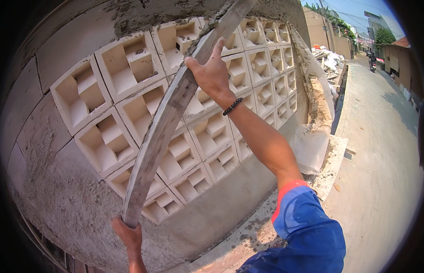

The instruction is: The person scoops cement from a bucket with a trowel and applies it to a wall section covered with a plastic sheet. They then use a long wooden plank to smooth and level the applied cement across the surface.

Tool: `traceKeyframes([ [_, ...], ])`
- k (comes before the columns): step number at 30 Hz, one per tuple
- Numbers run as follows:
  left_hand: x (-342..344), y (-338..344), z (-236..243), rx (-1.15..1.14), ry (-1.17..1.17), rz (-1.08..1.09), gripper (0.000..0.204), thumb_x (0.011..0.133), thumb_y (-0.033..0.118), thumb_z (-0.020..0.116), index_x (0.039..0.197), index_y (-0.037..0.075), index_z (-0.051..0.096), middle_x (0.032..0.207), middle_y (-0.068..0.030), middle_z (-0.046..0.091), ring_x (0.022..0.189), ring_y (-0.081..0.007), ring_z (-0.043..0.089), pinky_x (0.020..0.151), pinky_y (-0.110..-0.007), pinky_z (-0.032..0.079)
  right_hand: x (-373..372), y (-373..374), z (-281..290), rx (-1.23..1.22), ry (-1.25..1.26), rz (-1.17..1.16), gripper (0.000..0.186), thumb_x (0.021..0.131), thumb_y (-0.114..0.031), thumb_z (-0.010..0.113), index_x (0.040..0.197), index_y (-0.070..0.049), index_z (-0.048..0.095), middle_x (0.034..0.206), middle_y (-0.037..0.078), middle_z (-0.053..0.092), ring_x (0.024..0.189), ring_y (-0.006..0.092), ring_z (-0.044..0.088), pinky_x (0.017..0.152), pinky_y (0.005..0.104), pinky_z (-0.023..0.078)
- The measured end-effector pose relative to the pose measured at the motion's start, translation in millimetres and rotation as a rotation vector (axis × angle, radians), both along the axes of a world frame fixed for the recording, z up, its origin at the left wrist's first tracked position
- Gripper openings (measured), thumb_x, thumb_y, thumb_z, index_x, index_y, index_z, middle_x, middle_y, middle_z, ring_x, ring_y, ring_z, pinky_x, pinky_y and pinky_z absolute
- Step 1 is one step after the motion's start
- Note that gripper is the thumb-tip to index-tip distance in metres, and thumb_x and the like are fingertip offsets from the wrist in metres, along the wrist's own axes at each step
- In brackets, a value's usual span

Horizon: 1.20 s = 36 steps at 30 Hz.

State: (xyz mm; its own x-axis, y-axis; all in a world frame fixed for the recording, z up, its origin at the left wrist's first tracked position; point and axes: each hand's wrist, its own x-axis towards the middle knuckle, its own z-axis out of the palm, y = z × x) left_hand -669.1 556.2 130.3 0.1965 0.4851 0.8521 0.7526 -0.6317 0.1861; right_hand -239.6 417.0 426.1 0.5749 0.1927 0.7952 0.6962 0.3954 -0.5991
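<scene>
A long grey straightedge (162, 118) slants across a wall of cream breeze blocks (214, 129), from low on the left to the top. Wet mortar clings along its upper edge. My left hand (128, 234) is wrapped round the lower end. Farther up, my right hand (212, 70), with a dark bead bracelet (232, 106) at the wrist, grips the bar with thumb and one finger showing; its other fingers are hidden. Mortar crumbs lie in several block openings. Rough grey mortar (143, 16) covers the wall above the blocks.
Plain grey blockwork (39, 132) borders the breeze blocks on the left. On the right, a plastic sheet (314, 143) hangs by the wall's end, with a rubble pile (329, 66) beyond. A paved lane (376, 150) runs away, with a motorbike rider (372, 62) far off.
</scene>
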Motion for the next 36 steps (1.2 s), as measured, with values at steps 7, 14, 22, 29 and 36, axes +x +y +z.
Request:
traceKeyframes([
  [7, 21, -11, -17, -0.051, -0.019, -0.025, 0.067, 0.059, 0.002, 0.075, 0.117, -0.003, 0.043, 0.106, -0.0238, 0.047, 0.101, -0.0454, 0.046, 0.086, -0.053, 0.037, 26, -16, -13, -0.021, 0.008, -0.057, 0.113, 0.079, -0.042, 0.068, 0.148, 0.014, -0.002, 0.11, 0.033, 0.063, 0.099, 0.0384, 0.066, 0.091, 0.0362, 0.05],
  [14, 91, -31, -22, -0.033, -0.009, -0.038, 0.065, 0.056, 0.004, 0.076, 0.113, -0.002, 0.046, 0.104, -0.0233, 0.051, 0.098, -0.0446, 0.047, 0.085, -0.052, 0.038, 100, -12, -17, -0.063, -0.072, -0.146, 0.111, 0.081, -0.042, 0.064, 0.148, 0.013, -0.004, 0.097, 0.032, 0.066, 0.091, 0.0431, 0.066, 0.085, 0.0431, 0.053],
  [22, 167, -9, -2, 0.061, 0.03, -0.024, 0.069, 0.054, 0.006, 0.081, 0.114, -0.003, 0.047, 0.109, -0.0226, 0.051, 0.101, -0.0429, 0.048, 0.088, -0.051, 0.039, 180, 38, 8, -0.101, -0.062, -0.066, 0.11, 0.081, -0.044, 0.064, 0.148, 0.013, -0.001, 0.101, 0.034, 0.065, 0.095, 0.0445, 0.065, 0.086, 0.0447, 0.052],
  [29, 188, 21, 46, 0.172, 0.004, 0.072, 0.073, 0.055, 0.004, 0.083, 0.118, -0.003, 0.046, 0.12, -0.0233, 0.049, 0.111, -0.0433, 0.047, 0.096, -0.051, 0.039, 202, 75, 51, -0.032, -0.087, -0.041, 0.109, 0.082, -0.043, 0.065, 0.148, 0.013, -0.002, 0.106, 0.036, 0.063, 0.1, 0.0461, 0.064, 0.09, 0.0448, 0.05],
  [36, 180, 23, 92, 0.212, -0.011, 0.139, 0.075, 0.055, 0.004, 0.082, 0.121, -0.002, 0.047, 0.119, -0.0222, 0.052, 0.112, -0.0424, 0.049, 0.098, -0.049, 0.04, 208, 75, 86, 0.01, -0.058, -0.026, 0.112, 0.081, -0.046, 0.066, 0.149, 0.012, -0.002, 0.109, 0.033, 0.063, 0.098, 0.0376, 0.066, 0.083, 0.0382, 0.053],
])
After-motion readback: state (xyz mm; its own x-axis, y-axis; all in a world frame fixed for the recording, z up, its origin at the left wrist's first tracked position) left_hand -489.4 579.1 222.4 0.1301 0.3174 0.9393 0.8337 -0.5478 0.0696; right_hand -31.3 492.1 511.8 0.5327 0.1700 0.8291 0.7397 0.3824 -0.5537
